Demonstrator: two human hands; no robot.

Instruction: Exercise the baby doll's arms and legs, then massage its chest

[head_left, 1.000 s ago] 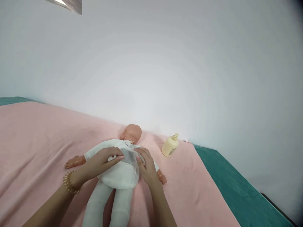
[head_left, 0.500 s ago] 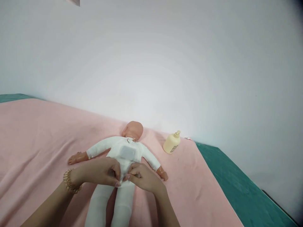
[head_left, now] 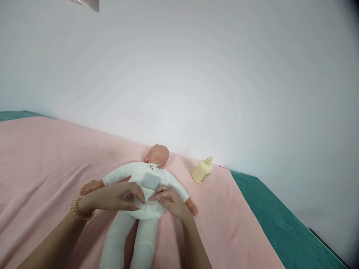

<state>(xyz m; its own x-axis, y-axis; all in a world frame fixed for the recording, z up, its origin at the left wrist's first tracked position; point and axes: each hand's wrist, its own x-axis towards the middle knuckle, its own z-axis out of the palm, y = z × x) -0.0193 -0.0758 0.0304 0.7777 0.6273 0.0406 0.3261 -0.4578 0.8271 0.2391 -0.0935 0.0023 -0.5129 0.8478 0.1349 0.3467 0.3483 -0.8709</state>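
Note:
A baby doll (head_left: 171, 183) with a white cloth body lies stretched out, its head away from me and its arms spread. A grey rectangular patch (head_left: 150, 181) sits on its upper torso. White cloth (head_left: 148, 213) covers the doll's hips and lies fairly flat. Over the left side of the doll's waist, my left hand (head_left: 123, 196) is open, thumb and curved forefinger apart. My right hand (head_left: 168, 200) is at the other side of the waist, fingers bent and drawn together with the thumb; anything between them is hidden. A beaded bracelet (head_left: 80, 210) circles my left wrist.
A pale yellow pump bottle (head_left: 202, 172) stands right of the doll's head. Beneath is a pink sheet (head_left: 230, 213) with creases, over a green surface (head_left: 269, 201) that shows at the right. A white wall (head_left: 179, 74) rises right behind.
Both hands have moved slightly up the doll's body, away from the lower hip cloth they were pinching. My left fingers have parted, and the bunched cloth now lies flatter.

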